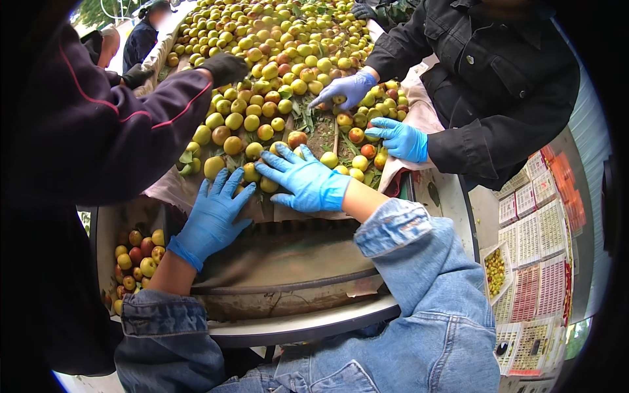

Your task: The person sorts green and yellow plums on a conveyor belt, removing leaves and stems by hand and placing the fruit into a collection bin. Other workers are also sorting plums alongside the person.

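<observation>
A broad heap of yellow-green and reddish fruits [233, 145], which look like jujubes, covers the sorting table in front of me. My left hand [212, 218], in a blue disposable glove, reaches to the near edge of the heap with its fingers apart. Its fingertips are beside or on a few fruits, and nothing shows in its grip. In a matching glove, my right hand [308, 181] lies palm down with spread fingers over fruits at the same edge. What is under that palm is hidden. Below both hands runs a dark belt or chute surface [285, 255].
Redder fruits [142, 255] fill a side bin at left. A co-worker's blue-gloved hands [400, 140] pick at the right; another's black-gloved hand [223, 69] is at the left. Leaves [305, 115] lie among the fruits. Plastic crates [533, 226] stand on the right.
</observation>
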`<control>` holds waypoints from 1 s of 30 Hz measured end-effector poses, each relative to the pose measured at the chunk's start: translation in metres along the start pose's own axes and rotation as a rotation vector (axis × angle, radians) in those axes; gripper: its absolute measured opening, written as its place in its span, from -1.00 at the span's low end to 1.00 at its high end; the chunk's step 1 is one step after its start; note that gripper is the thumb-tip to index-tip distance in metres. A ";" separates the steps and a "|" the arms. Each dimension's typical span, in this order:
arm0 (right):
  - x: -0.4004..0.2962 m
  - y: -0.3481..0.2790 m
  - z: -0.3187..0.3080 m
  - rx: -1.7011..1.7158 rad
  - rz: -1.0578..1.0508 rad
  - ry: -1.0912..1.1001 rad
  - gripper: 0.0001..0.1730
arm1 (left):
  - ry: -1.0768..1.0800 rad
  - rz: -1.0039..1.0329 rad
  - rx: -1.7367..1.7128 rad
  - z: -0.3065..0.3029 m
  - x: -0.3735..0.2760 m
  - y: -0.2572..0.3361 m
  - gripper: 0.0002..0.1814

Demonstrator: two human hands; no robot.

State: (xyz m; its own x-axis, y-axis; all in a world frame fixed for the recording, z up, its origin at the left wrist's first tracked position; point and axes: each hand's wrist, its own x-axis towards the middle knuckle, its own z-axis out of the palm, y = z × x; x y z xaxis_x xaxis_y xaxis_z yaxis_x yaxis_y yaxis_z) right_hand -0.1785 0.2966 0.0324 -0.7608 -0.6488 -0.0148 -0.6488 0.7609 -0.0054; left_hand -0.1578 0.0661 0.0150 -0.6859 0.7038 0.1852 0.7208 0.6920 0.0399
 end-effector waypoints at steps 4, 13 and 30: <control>-0.035 0.018 -0.010 -0.055 0.233 0.103 -0.12 | -0.101 -0.020 -0.046 -0.001 -0.004 0.002 -0.32; -0.062 -0.008 -0.003 0.030 0.125 0.000 -0.23 | 0.116 -0.196 0.066 0.000 0.004 -0.004 -0.23; -0.040 0.069 0.015 0.123 0.480 0.303 -0.19 | 0.155 0.039 -0.181 0.002 -0.001 -0.002 -0.38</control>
State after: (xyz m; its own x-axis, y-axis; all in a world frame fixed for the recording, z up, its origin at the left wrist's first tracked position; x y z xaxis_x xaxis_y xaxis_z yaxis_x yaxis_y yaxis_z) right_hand -0.1928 0.3749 0.0173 -0.9513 -0.1901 0.2427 -0.2377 0.9536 -0.1849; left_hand -0.1591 0.0644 0.0125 -0.6434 0.6868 0.3382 0.7624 0.6147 0.2024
